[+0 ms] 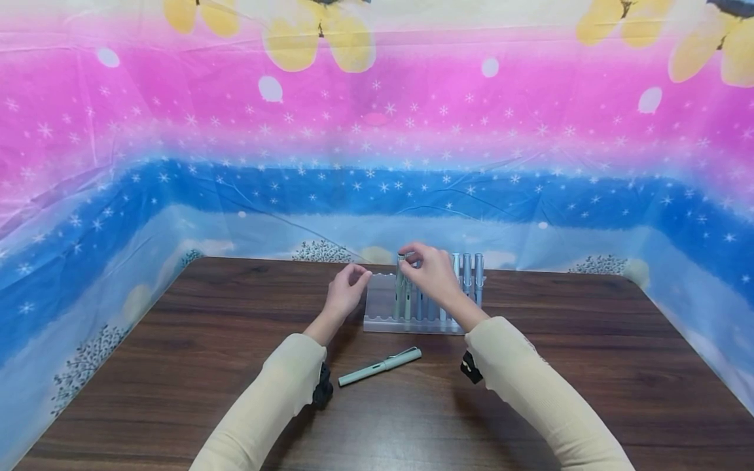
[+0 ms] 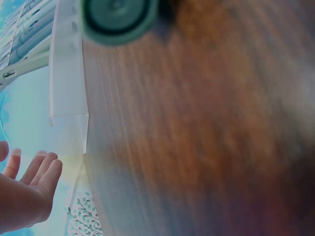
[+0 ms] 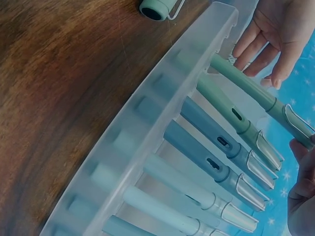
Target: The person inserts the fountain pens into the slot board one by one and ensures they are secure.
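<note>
At the back middle of the table stands a clear plastic pen rack (image 1: pixel 379 297) with a row of pens upright in its notches. My right hand (image 1: pixel 434 271) pinches a dark green pen (image 3: pixel 246 86) by its capped top; its lower end sits in the rack, left of the other pens. Thumb and forefinger of my left hand (image 1: pixel 344 291) pinch the rack's upper left corner, the other fingers spread loosely behind. A light green capped pen (image 1: pixel 379 367) lies slantwise on the table in front of the rack, its end looming close in the left wrist view.
Beside the held pen stand a lighter green pen (image 3: pixel 221 105), blue-grey pens (image 3: pixel 199 152) and pale pens (image 3: pixel 162 172). The brown wooden table (image 1: pixel 206 366) ends at the back against a patterned pink and blue cloth (image 1: pixel 377 190).
</note>
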{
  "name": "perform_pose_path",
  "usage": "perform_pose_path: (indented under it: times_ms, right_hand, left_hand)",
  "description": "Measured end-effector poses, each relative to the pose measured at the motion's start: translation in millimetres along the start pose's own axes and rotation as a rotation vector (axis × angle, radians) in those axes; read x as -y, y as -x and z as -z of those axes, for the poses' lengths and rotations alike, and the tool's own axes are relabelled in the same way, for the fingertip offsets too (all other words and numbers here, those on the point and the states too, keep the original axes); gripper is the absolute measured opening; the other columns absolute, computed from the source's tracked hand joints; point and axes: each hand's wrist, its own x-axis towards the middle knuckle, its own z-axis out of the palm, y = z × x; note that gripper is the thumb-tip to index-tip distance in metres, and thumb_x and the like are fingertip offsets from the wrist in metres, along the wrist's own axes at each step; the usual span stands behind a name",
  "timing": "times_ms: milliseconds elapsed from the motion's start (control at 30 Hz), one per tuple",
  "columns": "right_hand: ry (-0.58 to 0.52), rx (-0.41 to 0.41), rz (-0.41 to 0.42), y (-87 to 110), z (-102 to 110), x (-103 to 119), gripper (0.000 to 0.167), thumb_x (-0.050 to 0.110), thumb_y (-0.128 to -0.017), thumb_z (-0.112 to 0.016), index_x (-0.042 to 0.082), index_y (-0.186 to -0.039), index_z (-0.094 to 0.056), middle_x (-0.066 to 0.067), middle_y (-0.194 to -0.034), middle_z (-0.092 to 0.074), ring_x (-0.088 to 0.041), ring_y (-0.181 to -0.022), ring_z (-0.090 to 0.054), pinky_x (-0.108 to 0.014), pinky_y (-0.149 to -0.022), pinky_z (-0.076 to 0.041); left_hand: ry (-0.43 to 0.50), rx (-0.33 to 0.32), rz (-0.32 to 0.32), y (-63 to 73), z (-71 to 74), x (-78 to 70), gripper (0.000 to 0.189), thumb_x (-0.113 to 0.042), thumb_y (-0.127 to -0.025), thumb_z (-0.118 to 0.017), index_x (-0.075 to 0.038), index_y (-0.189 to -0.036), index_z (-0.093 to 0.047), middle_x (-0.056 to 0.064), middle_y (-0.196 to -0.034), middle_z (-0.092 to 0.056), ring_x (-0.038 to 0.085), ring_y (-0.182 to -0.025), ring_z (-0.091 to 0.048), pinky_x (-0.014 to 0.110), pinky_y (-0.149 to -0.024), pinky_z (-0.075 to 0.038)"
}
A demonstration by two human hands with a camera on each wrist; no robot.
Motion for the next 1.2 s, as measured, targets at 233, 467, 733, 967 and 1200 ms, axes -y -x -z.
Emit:
perform_pose_path:
  times_ms: [233, 467, 733, 967, 1200]
  right_hand:
    - [0.039, 0.020, 0.017, 0.2, -0.9, -0.9, 0.019, 0.011, -0.084, -0.057, 0.009, -0.101, -0.064, -0.005, -0.088, -0.065, -0.010, -0.060, -0.056, -0.025, -0.048, -0.042]
    - [0.155, 0.129, 0.083, 2.8, -0.9, -8.1, 0.038, 0.015, -0.081, -0.062, 0.012, -0.117, -0.054, 0.003, -0.078, -0.059, -0.007, -0.052, -0.046, -0.024, -0.046, -0.039]
    - [0.288, 0.255, 0.089, 5.4, -2.3, -14.4, 0.059, 0.023, -0.080, -0.066, 0.016, -0.131, -0.038, 0.008, -0.064, -0.052, -0.006, -0.048, -0.045, -0.023, -0.044, -0.038]
    - [0.281, 0.316, 0.036, 3.8, -1.7, -19.4, 0.064, 0.023, -0.081, -0.064, 0.020, -0.136, -0.030, 0.007, -0.061, -0.050, -0.008, -0.048, -0.046, -0.025, -0.045, -0.039]
    - [0.273, 0.350, -0.013, 1.1, -2.0, -21.0, 0.065, 0.024, -0.082, -0.063, 0.021, -0.137, -0.028, 0.004, -0.057, -0.049, -0.011, -0.046, -0.046, -0.026, -0.043, -0.038]
  left_hand:
    - [0.011, 0.007, -0.006, 1.2, 1.1, -1.7, 0.021, -0.024, -0.090, -0.051, -0.004, -0.097, -0.056, 0.013, -0.102, -0.058, 0.027, -0.097, -0.051, 0.042, -0.082, -0.038]
    - [0.002, 0.007, -0.001, 1.7, 1.4, -3.0, 0.022, -0.025, -0.090, -0.051, -0.004, -0.097, -0.056, 0.013, -0.104, -0.057, 0.027, -0.098, -0.051, 0.041, -0.083, -0.038]
    - [0.002, 0.005, -0.019, 2.1, 1.2, -2.8, 0.022, -0.023, -0.090, -0.051, -0.004, -0.098, -0.056, 0.013, -0.105, -0.057, 0.027, -0.101, -0.049, 0.042, -0.084, -0.037]
    - [-0.003, 0.002, -0.023, 1.3, 1.0, -1.5, 0.022, -0.024, -0.090, -0.051, -0.004, -0.097, -0.057, 0.013, -0.103, -0.057, 0.027, -0.100, -0.049, 0.042, -0.084, -0.037]
    - [-0.010, 0.002, -0.016, 1.1, 0.6, -0.9, 0.022, -0.025, -0.090, -0.052, -0.005, -0.097, -0.057, 0.012, -0.103, -0.057, 0.027, -0.098, -0.050, 0.041, -0.084, -0.037]
